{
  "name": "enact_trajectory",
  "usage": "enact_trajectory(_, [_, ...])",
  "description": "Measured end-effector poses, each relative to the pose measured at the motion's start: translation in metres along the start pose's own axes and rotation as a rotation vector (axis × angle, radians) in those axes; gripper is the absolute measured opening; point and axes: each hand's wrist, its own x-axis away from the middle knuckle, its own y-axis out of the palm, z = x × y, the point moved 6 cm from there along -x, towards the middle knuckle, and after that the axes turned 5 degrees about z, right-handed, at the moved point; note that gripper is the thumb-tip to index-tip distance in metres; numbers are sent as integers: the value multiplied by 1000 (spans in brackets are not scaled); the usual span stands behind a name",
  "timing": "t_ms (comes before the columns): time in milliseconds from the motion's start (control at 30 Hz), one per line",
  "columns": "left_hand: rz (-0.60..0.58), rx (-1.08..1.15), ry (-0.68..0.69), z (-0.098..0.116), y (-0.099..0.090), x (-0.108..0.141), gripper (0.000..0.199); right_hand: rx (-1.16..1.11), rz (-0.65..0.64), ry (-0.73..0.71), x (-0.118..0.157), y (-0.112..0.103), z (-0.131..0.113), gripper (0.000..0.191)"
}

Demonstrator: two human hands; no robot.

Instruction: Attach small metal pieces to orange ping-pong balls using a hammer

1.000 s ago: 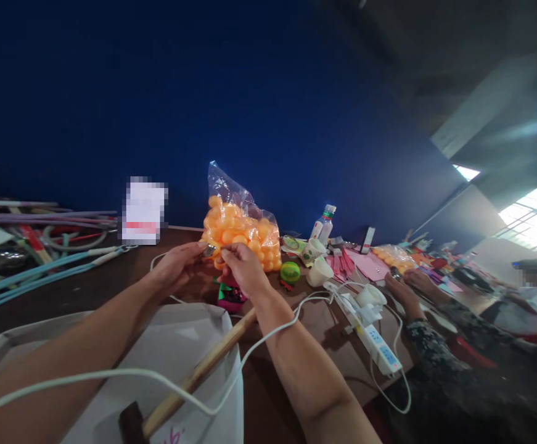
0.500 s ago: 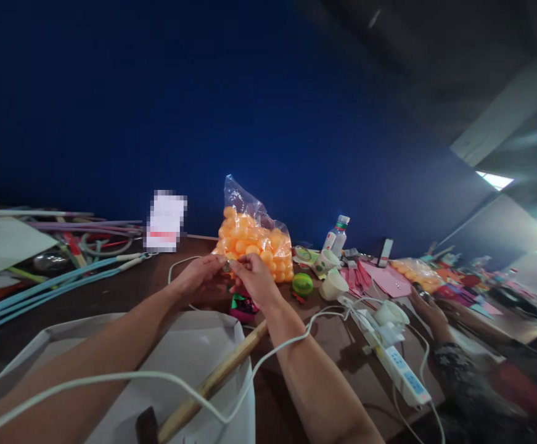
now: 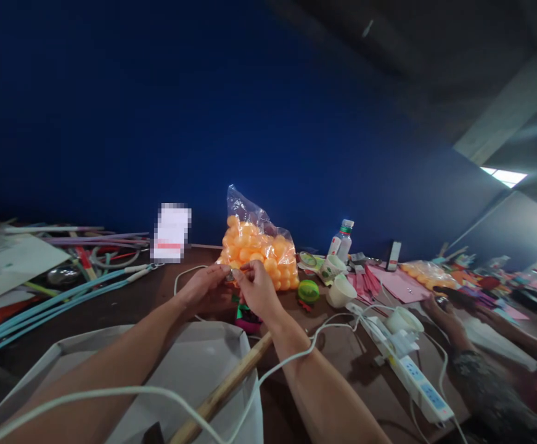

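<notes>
- Between the left hand (image 3: 203, 285) and right hand (image 3: 262, 292): small item (image 3: 230, 276), pinched by both; fingers nearly closed.
- Long axis — cannot tell; neither hand clearly nearer.
- Bag of orange balls (image 3: 253, 250) — just beyond.

Dim, with window glare at right, stretched edges, and a far corner seemingly blurred.

The person's left hand (image 3: 203, 286) and right hand (image 3: 261, 295) are uncovered, fingers and backs alike. Both wrists are bare too, narrower than the forearms. The left forearm (image 3: 141, 348) is bare along its visible length and broadens away from the wrist. The right forearm (image 3: 321, 379) is likewise bare, with a smooth, rounded outline. Fingernails and finer skin detail are too small to tell.
</notes>
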Motion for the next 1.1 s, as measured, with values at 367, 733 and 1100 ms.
enact_trajectory(367, [238,68,109,15,-21,-7,6,430,-116,-253,30,-6,-54,29])
enact_trajectory(733, [283,133,84,17,-28,-9,11,1117,-1321,-616,128,65,-38,36])
enact_trajectory(1100, [316,185,94,19,-32,-9,7,783,-718,-513,81,21,-85,16])
